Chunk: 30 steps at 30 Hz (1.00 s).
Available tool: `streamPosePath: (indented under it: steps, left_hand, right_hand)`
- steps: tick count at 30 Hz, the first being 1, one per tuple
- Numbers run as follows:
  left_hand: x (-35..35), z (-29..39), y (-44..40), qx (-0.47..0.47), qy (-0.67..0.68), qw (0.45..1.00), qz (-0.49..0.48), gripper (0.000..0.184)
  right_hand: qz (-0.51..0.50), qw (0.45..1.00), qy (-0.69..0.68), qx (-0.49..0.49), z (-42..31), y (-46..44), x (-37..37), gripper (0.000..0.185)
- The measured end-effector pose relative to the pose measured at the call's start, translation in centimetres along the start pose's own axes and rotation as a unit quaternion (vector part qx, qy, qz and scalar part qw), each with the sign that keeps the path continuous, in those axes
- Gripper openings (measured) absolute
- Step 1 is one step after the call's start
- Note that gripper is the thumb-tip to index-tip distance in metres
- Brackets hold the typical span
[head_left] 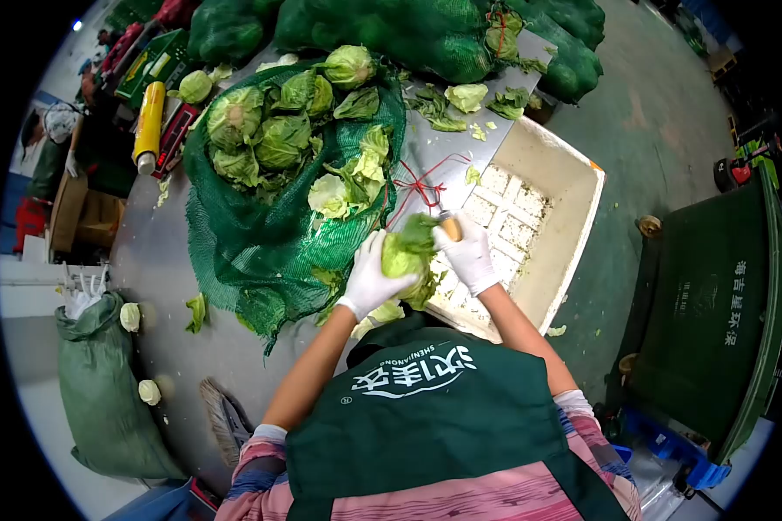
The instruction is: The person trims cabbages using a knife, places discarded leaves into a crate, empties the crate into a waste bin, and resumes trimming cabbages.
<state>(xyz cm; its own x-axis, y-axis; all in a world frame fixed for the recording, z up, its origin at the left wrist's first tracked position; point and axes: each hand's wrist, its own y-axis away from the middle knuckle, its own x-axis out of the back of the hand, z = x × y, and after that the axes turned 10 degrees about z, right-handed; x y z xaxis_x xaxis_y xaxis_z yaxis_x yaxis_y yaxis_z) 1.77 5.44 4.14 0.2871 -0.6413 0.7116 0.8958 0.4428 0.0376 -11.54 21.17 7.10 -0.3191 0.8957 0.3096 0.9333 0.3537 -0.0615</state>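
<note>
My left hand (374, 280), in a white glove, grips a green cabbage (404, 259) from its left side. Loose dark outer leaves (420, 234) stand up at the cabbage's top and look blurred. My right hand (469, 257), also gloved in white, is closed around the wooden handle of a knife (449, 227), close to the cabbage's right side. Little of its blade shows. Just left of my hands, an opened green mesh bag (226, 247) lies on the metal table, with several cabbages (284, 141) and loose leaves on it.
A white foam box (573, 252) with leaf scraps stands at the table's right edge. Full mesh bags (365, 30) line the back. Red string (419, 186) lies behind my hands; a yellow roll (149, 126) sits far left. A green bin (704, 313) stands right.
</note>
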Motion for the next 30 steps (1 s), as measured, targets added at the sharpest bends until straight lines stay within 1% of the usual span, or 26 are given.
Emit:
streamPosePath:
  steps: [1, 2, 3, 4, 5, 6, 7, 8, 9, 10, 11, 13, 14, 15, 17, 18, 19, 21, 22, 23, 25, 26, 27, 29, 30]
  left_hand:
    - [0.6, -0.7, 0.6, -0.038, 0.041, 0.998, -0.001, 0.105]
    - [1.5, -0.7, 1.3, -0.083, 0.037, 0.996, -0.018, 0.100]
    - [2.2, -1.0, 1.9, -0.081, 0.035, 0.996, -0.021, 0.100]
    - [2.7, -1.3, 2.5, -0.074, 0.052, 0.995, -0.035, 0.099]
    - [3.2, -1.7, 3.1, -0.068, 0.068, 0.994, -0.048, 0.098]
    - [3.6, -2.3, 3.5, -0.032, 0.074, 0.995, -0.057, 0.099]
    - [3.6, -2.7, 4.0, -0.032, 0.072, 0.995, -0.058, 0.099]
    - [3.6, -3.3, 4.3, -0.012, 0.115, 0.992, -0.049, 0.099]
    - [3.5, -3.5, 4.9, 0.013, 0.160, 0.986, -0.039, 0.099]
    - [2.5, -3.6, 5.1, 0.025, 0.173, 0.984, -0.011, 0.098]
    - [2.1, -3.2, 5.2, 0.030, 0.172, 0.985, -0.013, 0.098]
    - [1.2, -1.6, 4.9, 0.056, 0.142, 0.987, 0.058, 0.098]
    - [0.7, -1.1, 4.9, 0.036, 0.073, 0.992, 0.095, 0.104]
    - [0.5, -0.3, 4.8, 0.036, 0.075, 0.992, 0.094, 0.104]
    - [0.3, 0.8, 4.5, 0.066, -0.019, 0.993, 0.100, 0.111]
    - [0.0, 0.5, 4.3, 0.065, -0.027, 0.993, 0.096, 0.115]
    - [-0.1, 0.6, 4.2, 0.065, -0.025, 0.993, 0.095, 0.115]
    - [0.0, 1.3, 3.7, 0.107, -0.049, 0.991, 0.065, 0.116]
    - [0.0, 1.5, 3.4, 0.115, -0.052, 0.990, 0.057, 0.118]
    - [0.1, 1.7, 3.2, 0.114, -0.050, 0.991, 0.057, 0.118]
    - [0.3, 2.2, 2.9, 0.106, -0.056, 0.992, 0.047, 0.122]
    - [0.3, 2.2, 2.8, 0.104, -0.055, 0.992, 0.046, 0.122]
    - [0.3, 2.2, 2.7, 0.102, -0.058, 0.992, 0.040, 0.122]
    - [0.4, 2.2, 2.4, 0.099, -0.061, 0.993, 0.035, 0.123]
    - [0.3, 2.2, 2.2, 0.112, -0.061, 0.991, 0.028, 0.123]
  right_hand:
    - [0.007, 0.998, -0.023, -0.056, 0.8, -0.5, 0.7, 0.024]
    - [0.016, 0.996, -0.006, -0.083, 2.7, -1.0, 0.9, 0.024]
    - [0.025, 0.993, 0.011, -0.113, 5.6, -1.0, 0.6, 0.024]
    - [0.062, 0.989, 0.130, -0.035, 10.4, -0.7, -0.5, 0.027]
    - [0.062, 0.989, 0.129, -0.038, 12.2, -0.1, -0.4, 0.027]
    - [0.056, 0.983, 0.130, -0.119, 13.4, 0.4, -0.1, 0.030]
    - [0.050, 0.970, 0.131, -0.199, 14.6, 0.9, 0.3, 0.033]
    - [0.023, 0.966, 0.221, -0.132, 16.6, 1.4, 0.5, 0.039]
    - [0.046, 0.965, 0.254, -0.036, 14.7, 2.6, 1.2, 0.039]
    - [0.028, 0.965, 0.262, -0.013, 12.7, 3.1, 1.9, 0.039]
    - [0.010, 0.963, 0.270, 0.006, 9.5, 3.7, 2.2, 0.039]
    - [-0.050, 0.971, 0.222, 0.067, 6.3, 4.7, 2.5, 0.040]
    - [-0.097, 0.968, 0.226, 0.055, 6.0, 5.4, 2.2, 0.041]
    - [-0.128, 0.963, 0.239, 0.006, 3.8, 6.0, 1.9, 0.038]
    - [-0.136, 0.959, 0.243, 0.060, 4.2, 7.5, 1.4, 0.033]
    - [-0.143, 0.959, 0.231, 0.087, 4.3, 7.9, 1.3, 0.032]
    - [-0.143, 0.958, 0.233, 0.086, 4.7, 8.1, 1.2, 0.032]
    - [-0.163, 0.954, 0.230, 0.099, 4.8, 8.1, 1.0, 0.032]
    - [-0.182, 0.947, 0.258, 0.062, 4.6, 8.0, 1.2, 0.033]
    - [-0.181, 0.947, 0.259, 0.063, 3.8, 7.7, 1.3, 0.033]
    - [-0.162, 0.942, 0.292, 0.020, 2.6, 7.3, 1.4, 0.033]
    - [-0.141, 0.955, 0.257, 0.046, 3.0, 7.4, 1.4, 0.032]
    - [-0.140, 0.955, 0.258, 0.045, 3.1, 7.3, 1.4, 0.032]
    - [-0.176, 0.945, 0.266, 0.075, 3.4, 7.0, 1.4, 0.029]
    - [-0.170, 0.935, 0.296, 0.099, 3.9, 7.0, 1.3, 0.029]
